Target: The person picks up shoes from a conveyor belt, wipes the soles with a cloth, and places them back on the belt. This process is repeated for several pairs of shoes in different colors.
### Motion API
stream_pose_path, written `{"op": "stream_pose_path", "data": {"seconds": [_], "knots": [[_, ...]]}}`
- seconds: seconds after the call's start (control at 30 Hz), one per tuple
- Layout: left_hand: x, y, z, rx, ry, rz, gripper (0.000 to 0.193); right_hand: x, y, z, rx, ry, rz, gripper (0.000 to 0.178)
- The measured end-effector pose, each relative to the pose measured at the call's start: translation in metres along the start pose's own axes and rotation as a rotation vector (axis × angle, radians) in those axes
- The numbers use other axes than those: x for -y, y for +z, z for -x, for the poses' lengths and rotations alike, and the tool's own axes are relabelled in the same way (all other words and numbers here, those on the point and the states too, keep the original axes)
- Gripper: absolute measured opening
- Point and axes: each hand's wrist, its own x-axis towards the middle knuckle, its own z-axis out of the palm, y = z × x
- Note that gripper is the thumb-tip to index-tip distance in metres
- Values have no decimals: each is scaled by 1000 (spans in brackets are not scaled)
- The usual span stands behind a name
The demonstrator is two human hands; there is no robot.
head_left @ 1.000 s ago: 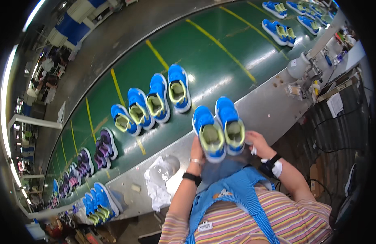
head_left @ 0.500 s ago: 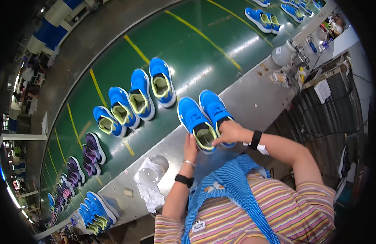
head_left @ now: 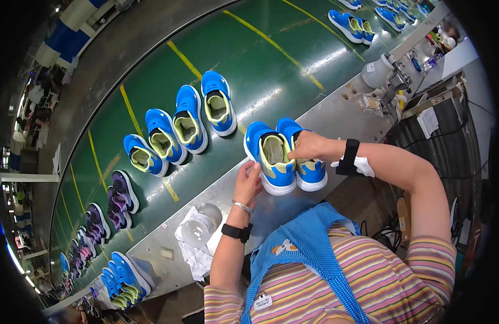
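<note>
In front of me, over the metal ledge, is a pair of blue sneakers with lime linings and white soles. My right hand [head_left: 310, 146] grips both at the heel collars, its thumb at the opening of the left sneaker [head_left: 268, 156] and its fingers over the right sneaker [head_left: 312, 177]. Their heels face me and their toes point toward the belt. My left hand [head_left: 247, 184] is beside the left sneaker's heel, fingers bent and somewhat apart, holding nothing; whether a fingertip touches the shoe I cannot tell.
Several blue sneakers [head_left: 190, 119] stand on the green conveyor belt [head_left: 260, 70], with purple shoes [head_left: 120, 200] farther left. On the metal ledge [head_left: 168, 229] are a clear round container [head_left: 197, 231] on white cloth, stacked blue sneakers [head_left: 125, 278] and, at right, a pale round-bodied device [head_left: 377, 72].
The held pair has tilted so its heels and soles show toward me. My right hand has moved up with it, and my left hand has come away from the left sneaker's side.
</note>
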Motion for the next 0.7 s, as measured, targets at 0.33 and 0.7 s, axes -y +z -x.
{"op": "stream_pose_path", "data": {"seconds": [0.33, 0.7], "knots": [[-24, 21, -10, 98, 51, -6, 45, -8, -34, -2, 30, 59, -90, 37], [-28, -2, -45, -205, 549, -765, 52, -24, -124, -64, -195, -117, 124, 29]]}}
